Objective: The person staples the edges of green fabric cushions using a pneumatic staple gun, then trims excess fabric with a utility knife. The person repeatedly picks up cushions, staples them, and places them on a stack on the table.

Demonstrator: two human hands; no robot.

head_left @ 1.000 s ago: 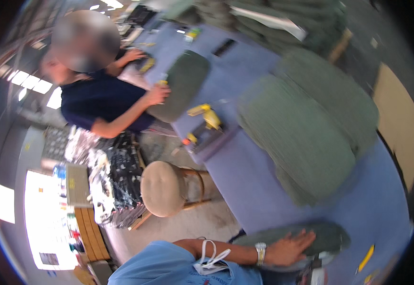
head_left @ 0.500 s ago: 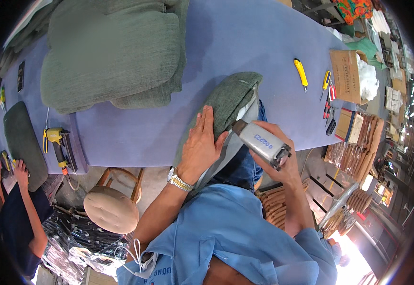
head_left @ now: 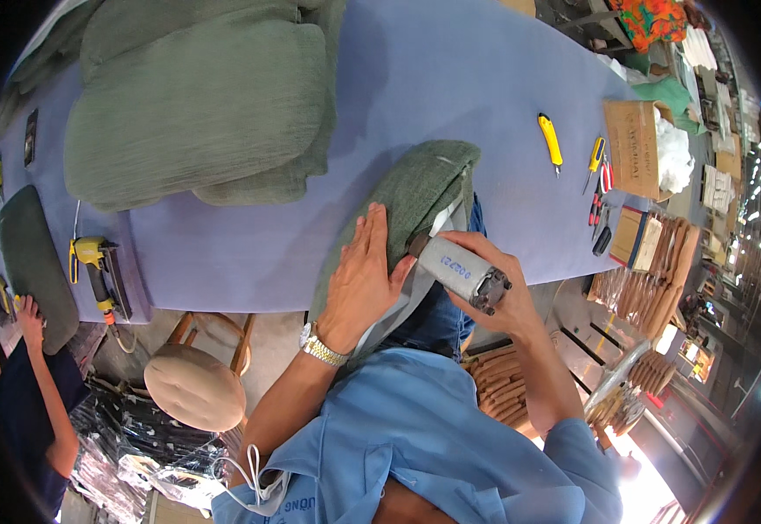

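A dark green fabric-covered cushion [head_left: 415, 179] leans on edge between the table's near side and my lap, its pale grey underside turned to the right. My left hand [head_left: 356, 288] lies flat on the green cover, fingers stretched out and thumb apart. In my right hand [head_left: 505, 293] is a grey staple gun [head_left: 457, 269], gripped from the right. Its dark front end touches the cushion near the seam of cover and underside, close to my left thumb. My right fingertips are partly hidden behind the tool.
Green cushions [head_left: 197, 113] are stacked at the far left of the blue table [head_left: 450, 79]. A yellow staple gun [head_left: 96, 262] lies near the left edge. Right are a yellow cutter [head_left: 550, 141], screwdriver [head_left: 595, 157] and carton [head_left: 632, 144]. A co-worker's hand [head_left: 29, 321] touches another cushion [head_left: 35, 262]; a stool [head_left: 195, 384] stands nearby.
The grey staple gun has moved a little left and toward me along the cushion's edge. My left hand has slid slightly toward me, still flat on the cover.
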